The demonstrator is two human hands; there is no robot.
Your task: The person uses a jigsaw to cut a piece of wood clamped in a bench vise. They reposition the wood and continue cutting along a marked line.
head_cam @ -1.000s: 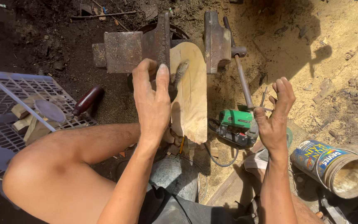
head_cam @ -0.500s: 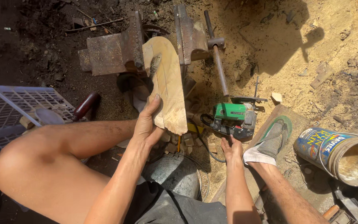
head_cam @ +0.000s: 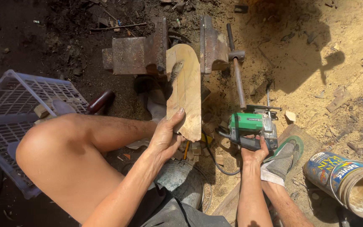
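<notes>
Trouble here would most likely start at the wooden board (head_cam: 185, 90), a pale plank with a rounded far end and a dark knot, which stands between the rusty jaws of the vise (head_cam: 164, 50) on the sawdust-strewn ground, its near end sticking out unsupported toward the person. The left hand (head_cam: 167, 136) has its grip closed around that near end, thumb on top and fingers underneath. The right hand (head_cam: 255, 153) has its grip wrapped on the rear handle of the green jigsaw (head_cam: 253, 126), which sits on the ground just beside the vise handle (head_cam: 237, 69). I cannot tell whether the vise is tight on the board. If it is loose, any push on the free end could tip or twist the wood out of the jaws. The black cable (head_cam: 217, 162) loops close under the board and near the person's bare knee, so I judge it could snag or get pulled when the saw is lifted. The left fingers lie under the same end that pencil lines run toward, and a blade following those lines would come near them. Bare legs and a socked foot (head_cam: 282, 162) sit close to the tool, with no guard visible between them.
</notes>
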